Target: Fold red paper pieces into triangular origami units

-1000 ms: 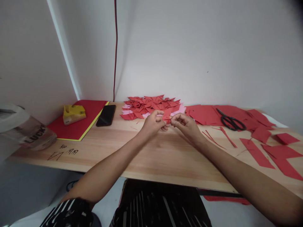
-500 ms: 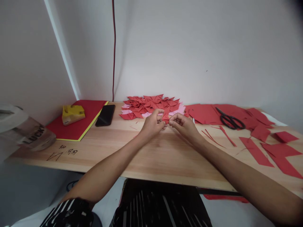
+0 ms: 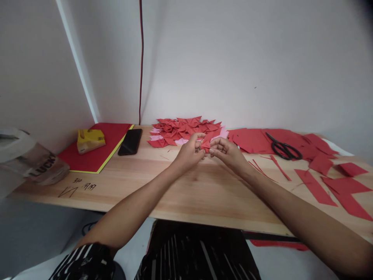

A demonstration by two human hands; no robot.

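A small folded piece of red paper [image 3: 205, 145] is held up between both hands, over the middle of the wooden table. My left hand [image 3: 190, 151] pinches its left side, fingers curled. On the other side my right hand [image 3: 225, 151] grips it between thumb and fingers. Just behind the hands lies a pile of folded red and pink paper pieces [image 3: 183, 130], partly covered by the fingers. The fine folds of the held piece are too small to make out.
Black scissors [image 3: 284, 149] rest on red paper sheets [image 3: 250, 140] at the back right. Red strips and cut pieces [image 3: 316, 186] lie nearer. Leftward are a black phone [image 3: 129, 142], a red and yellow paper stack [image 3: 96, 155], a yellow packet [image 3: 91, 140] and a clear bottle [image 3: 43, 165].
Both hands have shifted slightly and come closer together around the folded red paper. The piece now shows a more triangular shape between the fingers.
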